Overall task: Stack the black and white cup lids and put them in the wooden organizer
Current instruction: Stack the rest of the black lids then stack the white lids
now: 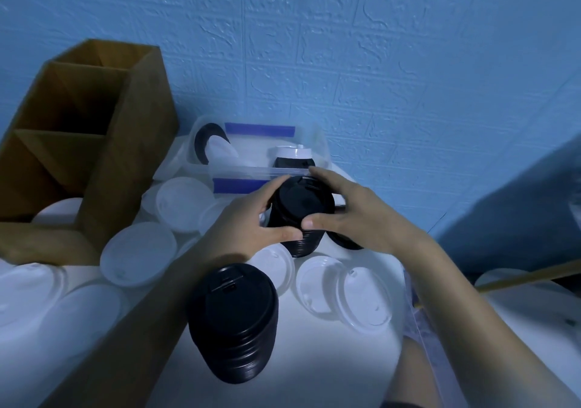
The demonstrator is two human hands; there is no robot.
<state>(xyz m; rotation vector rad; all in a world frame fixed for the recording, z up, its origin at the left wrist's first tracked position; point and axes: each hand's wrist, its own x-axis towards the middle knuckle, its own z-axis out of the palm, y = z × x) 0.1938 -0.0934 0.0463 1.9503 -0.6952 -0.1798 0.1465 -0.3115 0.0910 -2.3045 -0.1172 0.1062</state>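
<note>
A tall stack of black lids [232, 322] stands nearest on the white table [314, 360], touched by neither hand. Beyond it, a second black stack [301, 212] is gripped between 2 hands. The left hand [248, 222] curls round its left side and the right hand [355, 212] wraps its right, thumbs nearly meeting at the near edge. Loose white lids [138, 253] lie scattered around. The wooden organizer [85, 143] stands far left, beside a clear bin [261, 171] holding a few lids. Under the right palm lies what may be 1 more black lid [345, 241].
</note>
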